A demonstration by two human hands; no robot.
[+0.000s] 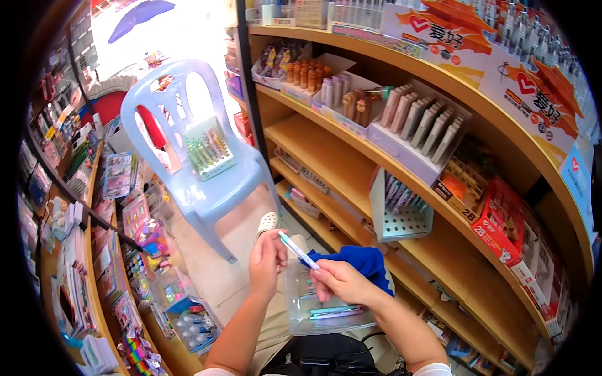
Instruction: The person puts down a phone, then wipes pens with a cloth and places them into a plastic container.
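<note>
A slim white and light-blue pen (pixel 298 250) is pinched near its lower end in my right hand (pixel 342 282). The pen slants up and left, toward my left hand (pixel 266 262). That hand is loosely curled beside the pen's upper end, its fingers apart from the thumb and nothing visible in them. Below my hands, a clear plastic tray (pixel 298 324) rests over my lap. Several pens (pixel 335 311) in pale blue and purple lie in it, partly covered by my right hand. A blue cloth (pixel 360 263) is bunched behind my right hand.
A light-blue plastic chair (pixel 213 191) ahead holds a display box of pens (pixel 210 150). Wooden shelving (pixel 320 138) curves along the right, with boxed stationery and a tilted white pen holder (pixel 404 225). Crowded shelves (pixel 94 263) and a bin of small goods (pixel 194 323) stand left.
</note>
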